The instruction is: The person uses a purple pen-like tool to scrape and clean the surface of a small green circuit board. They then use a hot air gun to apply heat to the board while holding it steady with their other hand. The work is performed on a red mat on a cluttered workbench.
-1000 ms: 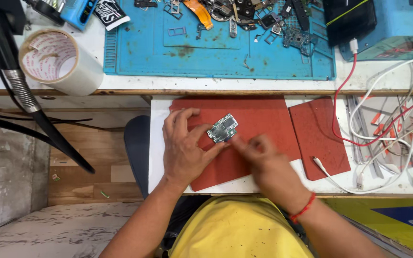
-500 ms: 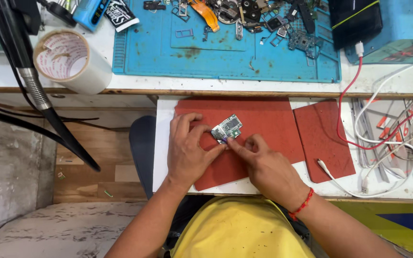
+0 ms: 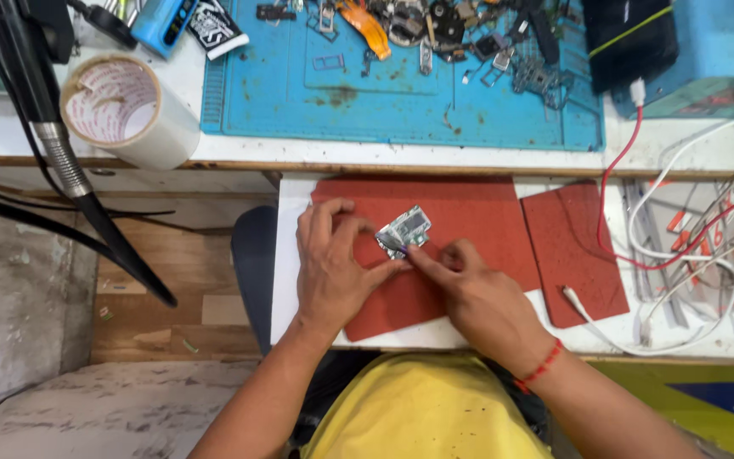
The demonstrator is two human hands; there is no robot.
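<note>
Two bare hands are working over a small silvery metal circuit part (image 3: 404,229) that is lying on a large red rubber mat (image 3: 469,221) at the front of a white work surface (image 3: 286,280). The left hand (image 3: 333,263) is resting flat on the mat with its fingers spread a little, and its thumb and forefinger are pinning the near left edge of the part. The right hand (image 3: 477,293) is coming in from the right with most fingers curled under; its forefinger and thumb are closing narrowly on the lower left corner of the part, and whether a thin tool is sitting between them cannot be told. A red thread band (image 3: 541,367) is circling the right wrist.

A second, smaller red rubber mat (image 3: 575,255) is lying just beside the large one, to its right. Near it, a tangle of white and red cables (image 3: 690,238) is spreading across the right side of the surface. Behind, well apart from the hands, a blue repair mat (image 3: 401,102) is carrying scattered small phone parts (image 3: 469,38). A wide roll of clear tape (image 3: 125,110) is lying on its side at the far left, next to a black flexible arm (image 3: 61,161).
</note>
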